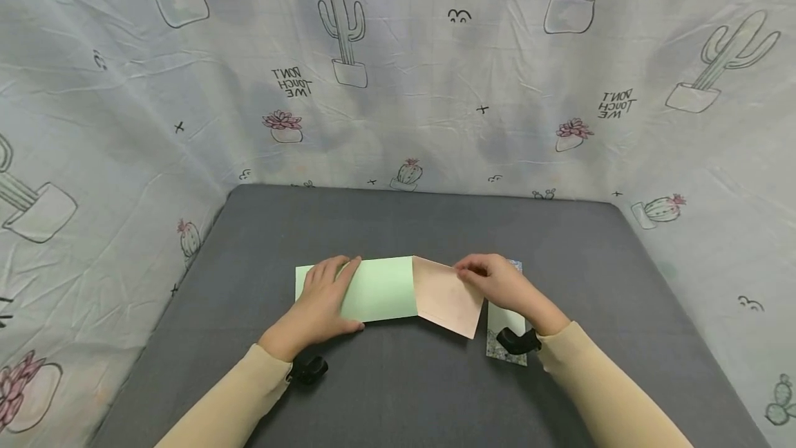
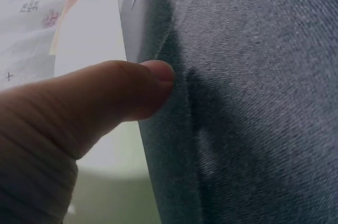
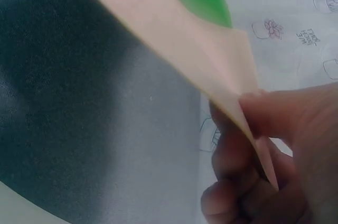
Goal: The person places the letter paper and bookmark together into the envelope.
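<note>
My left hand (image 1: 320, 306) is resting with fingers and thumb spread on the pale green rectangular paper sheet (image 1: 385, 289), which is lying around the middle of the grey cloth-covered tabletop (image 1: 373, 393). My right hand (image 1: 504, 289) is pinching the far right corner of the pale peach paper panel (image 1: 444, 296); that panel is meeting the green sheet's right edge at an angle and curving towards the pinch.

Handling assessment: I should be keeping the left hand's pressure light and even so the green sheet is not sliding, and guiding the corner squarely to the seam. A tighter pinch is risking a crease, in my judgement.

Limits of inspection: my left hand is covering much of the green sheet's left portion. My right hand and the black wrist strap (image 1: 519, 342) are hiding parts of the white card with speckled ends (image 1: 506, 316). The left wrist view is showing only the thumb clearly. Whether green and peach are forming one folded piece, I cannot tell.
</note>
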`<state>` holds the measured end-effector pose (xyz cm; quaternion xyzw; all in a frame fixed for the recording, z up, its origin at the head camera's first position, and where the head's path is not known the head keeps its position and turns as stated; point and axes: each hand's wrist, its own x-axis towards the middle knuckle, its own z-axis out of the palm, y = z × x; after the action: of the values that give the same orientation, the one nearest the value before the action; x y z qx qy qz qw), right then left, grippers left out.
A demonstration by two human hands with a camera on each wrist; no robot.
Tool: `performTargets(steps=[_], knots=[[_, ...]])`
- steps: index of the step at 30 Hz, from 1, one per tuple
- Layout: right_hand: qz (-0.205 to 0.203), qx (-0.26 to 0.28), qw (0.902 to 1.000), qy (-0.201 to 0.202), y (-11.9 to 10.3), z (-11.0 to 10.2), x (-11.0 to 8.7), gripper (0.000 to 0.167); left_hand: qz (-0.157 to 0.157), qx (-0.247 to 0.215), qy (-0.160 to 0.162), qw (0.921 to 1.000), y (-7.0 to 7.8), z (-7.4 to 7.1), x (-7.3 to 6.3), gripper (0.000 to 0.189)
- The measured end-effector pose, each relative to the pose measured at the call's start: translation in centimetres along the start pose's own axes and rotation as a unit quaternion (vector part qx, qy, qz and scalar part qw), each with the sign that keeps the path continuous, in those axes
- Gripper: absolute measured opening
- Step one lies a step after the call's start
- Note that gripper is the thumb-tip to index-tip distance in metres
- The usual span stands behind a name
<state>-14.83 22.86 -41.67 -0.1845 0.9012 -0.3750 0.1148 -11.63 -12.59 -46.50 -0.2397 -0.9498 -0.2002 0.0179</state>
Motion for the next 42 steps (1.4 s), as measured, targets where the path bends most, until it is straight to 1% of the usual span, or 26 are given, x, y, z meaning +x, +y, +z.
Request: performTargets(steps=[3, 6, 12, 17, 20, 25, 30, 32, 42], knots=[[-0.001, -0.012, 0.9998, -0.015, 0.1, 0.0, 0.0, 0.017, 0.006, 0.009, 0.0, 0.9999, -0.1, 0.1, -0.1, 0.116], [0.003, -0.017, 0.9998, -0.013, 0.2, 0.2, 0.0, 0.018, 0.013, 0.013, 0.002, 0.9998, -0.1, 0.2, -0.2, 0.116], [0.032, 0.018, 0.9989, 0.03, -0.2, 0.2, -0.1, 0.014, 0.014, 0.013, 0.003, 0.9998, -0.3, 0.2, -0.3, 0.116], [0.025, 0.014, 0.9985, 0.046, -0.5, -0.3, -0.3, 0.013, 0.021, 0.026, 0.016, 0.9993, -0.3, -0.3, -0.1, 0.117], [0.021, 0.014, 0.9986, 0.047, -0.7, -0.5, -0.3, 0.013, 0.025, 0.025, 0.019, 0.9992, -0.2, -0.6, 0.0, 0.117], [0.018, 0.01, 0.9987, 0.046, -0.9, -0.5, -0.2, 0.015, 0.023, 0.031, 0.011, 0.9992, 0.0, -0.8, 0.0, 0.117], [0.01, 0.005, 0.9986, 0.051, -0.9, -0.8, -0.2, 0.017, 0.021, 0.03, 0.014, 0.9992, 0.1, -1.1, -0.1, 0.117], [0.013, 0.006, 0.9986, 0.051, -0.9, -1.0, -0.2, 0.017, 0.022, 0.029, 0.016, 0.9992, 0.1, -1.2, -0.1, 0.117], [0.003, 0.002, 0.9996, 0.03, -1.1, -1.5, -0.2, 0.022, 0.022, 0.025, 0.009, 0.9994, 0.3, -1.7, -0.1, 0.119]])
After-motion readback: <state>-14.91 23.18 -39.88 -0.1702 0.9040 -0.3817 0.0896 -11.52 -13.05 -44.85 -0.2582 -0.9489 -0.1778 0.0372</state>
